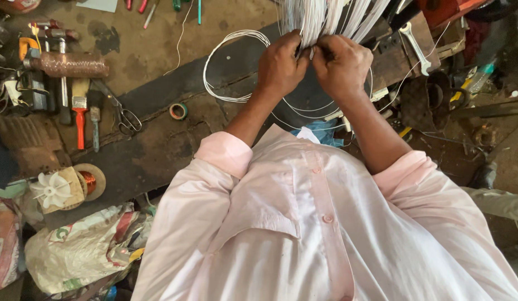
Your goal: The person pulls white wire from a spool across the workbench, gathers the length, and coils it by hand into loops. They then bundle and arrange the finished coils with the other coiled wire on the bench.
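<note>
I am pinching the bundle of white wires (326, 19) tightly with my left hand (281, 64) and right hand (342, 67), fingers closed around it.

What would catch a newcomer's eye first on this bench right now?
Top centre, the left hand and right hand pinch a thick bundle of white wires, with a loose white wire loop trailing on the workbench. At far left lie an orange-handled brush and scissors.
</note>
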`<state>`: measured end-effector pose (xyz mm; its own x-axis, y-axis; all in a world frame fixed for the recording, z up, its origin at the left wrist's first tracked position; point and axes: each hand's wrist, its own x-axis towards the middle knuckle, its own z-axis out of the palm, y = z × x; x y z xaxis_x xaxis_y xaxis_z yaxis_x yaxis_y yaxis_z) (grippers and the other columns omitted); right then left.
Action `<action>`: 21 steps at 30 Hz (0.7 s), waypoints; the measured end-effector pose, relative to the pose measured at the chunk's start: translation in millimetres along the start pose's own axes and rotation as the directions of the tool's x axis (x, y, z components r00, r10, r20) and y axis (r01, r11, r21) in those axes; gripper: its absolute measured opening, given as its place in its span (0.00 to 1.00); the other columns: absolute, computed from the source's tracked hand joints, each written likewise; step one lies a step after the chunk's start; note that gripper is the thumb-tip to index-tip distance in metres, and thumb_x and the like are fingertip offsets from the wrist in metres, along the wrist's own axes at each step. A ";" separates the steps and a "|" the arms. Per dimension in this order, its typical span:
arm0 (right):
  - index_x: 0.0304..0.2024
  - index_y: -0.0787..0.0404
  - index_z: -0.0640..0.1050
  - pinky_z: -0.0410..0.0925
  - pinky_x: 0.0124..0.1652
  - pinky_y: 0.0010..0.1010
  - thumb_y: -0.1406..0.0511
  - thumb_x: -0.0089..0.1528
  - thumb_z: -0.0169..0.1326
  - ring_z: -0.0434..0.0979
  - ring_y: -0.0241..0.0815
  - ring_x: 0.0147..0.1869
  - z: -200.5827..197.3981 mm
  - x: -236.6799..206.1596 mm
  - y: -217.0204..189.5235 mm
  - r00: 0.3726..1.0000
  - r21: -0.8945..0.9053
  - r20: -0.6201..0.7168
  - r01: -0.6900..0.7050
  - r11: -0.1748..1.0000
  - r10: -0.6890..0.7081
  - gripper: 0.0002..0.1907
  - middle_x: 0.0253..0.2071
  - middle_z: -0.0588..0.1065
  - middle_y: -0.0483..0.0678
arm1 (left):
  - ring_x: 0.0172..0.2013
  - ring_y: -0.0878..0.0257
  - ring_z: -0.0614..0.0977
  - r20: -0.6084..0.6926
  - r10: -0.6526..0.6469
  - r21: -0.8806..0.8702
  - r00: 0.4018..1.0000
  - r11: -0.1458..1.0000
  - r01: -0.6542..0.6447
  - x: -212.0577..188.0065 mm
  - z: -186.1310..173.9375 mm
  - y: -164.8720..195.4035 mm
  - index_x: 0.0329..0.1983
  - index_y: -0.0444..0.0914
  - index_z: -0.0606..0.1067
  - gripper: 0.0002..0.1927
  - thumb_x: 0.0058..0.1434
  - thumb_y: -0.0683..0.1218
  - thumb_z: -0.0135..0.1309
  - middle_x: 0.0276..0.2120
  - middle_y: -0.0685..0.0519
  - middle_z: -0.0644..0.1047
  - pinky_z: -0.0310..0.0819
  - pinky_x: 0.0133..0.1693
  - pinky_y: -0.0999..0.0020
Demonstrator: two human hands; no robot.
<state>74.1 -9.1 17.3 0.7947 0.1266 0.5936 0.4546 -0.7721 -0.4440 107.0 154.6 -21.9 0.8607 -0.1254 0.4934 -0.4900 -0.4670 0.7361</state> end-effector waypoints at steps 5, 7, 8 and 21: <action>0.35 0.59 0.80 0.72 0.35 0.40 0.66 0.59 0.64 0.82 0.51 0.34 3.2 -0.6 -0.6 0.998 -0.052 -0.046 0.034 0.998 -0.037 0.05 0.32 0.80 0.49 | 0.35 0.41 0.81 0.000 -0.009 -0.011 1.000 1.000 0.009 -1.2 -0.9 4.0 0.37 0.36 0.73 0.10 0.59 0.45 0.61 0.32 0.43 0.78 0.73 0.35 0.50; 0.34 0.60 0.80 0.72 0.35 0.39 0.66 0.59 0.65 0.81 0.51 0.33 3.1 -1.0 -0.3 0.999 -0.027 -0.042 0.005 1.000 -0.006 0.06 0.31 0.79 0.50 | 0.34 0.42 0.81 -0.017 0.000 -0.034 1.000 0.999 -0.001 -1.2 -1.3 5.1 0.37 0.37 0.73 0.09 0.59 0.45 0.60 0.32 0.44 0.79 0.73 0.34 0.51; 0.34 0.60 0.80 0.72 0.34 0.38 0.66 0.59 0.66 0.81 0.51 0.33 2.6 -1.5 -0.1 0.999 -0.014 -0.038 -0.009 1.000 0.009 0.07 0.31 0.79 0.50 | 0.34 0.42 0.81 -0.014 -0.001 -0.023 1.000 1.000 0.001 -1.6 -1.5 5.5 0.37 0.37 0.73 0.09 0.59 0.45 0.60 0.32 0.44 0.79 0.73 0.34 0.51; 0.38 0.61 0.84 0.73 0.35 0.35 0.66 0.61 0.65 0.83 0.48 0.33 5.3 -9.4 4.0 0.994 0.076 -0.011 -0.108 0.991 0.109 0.05 0.31 0.79 0.51 | 0.35 0.41 0.80 0.070 0.047 -0.049 0.996 0.998 -0.043 2.4 -7.3 -1.5 0.37 0.36 0.72 0.09 0.59 0.43 0.61 0.31 0.42 0.78 0.72 0.36 0.50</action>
<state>70.6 -10.0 6.4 0.8349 0.0345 0.5494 0.3956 -0.7317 -0.5551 108.7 161.4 -18.5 0.8445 -0.2079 0.4936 -0.5330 -0.4176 0.7359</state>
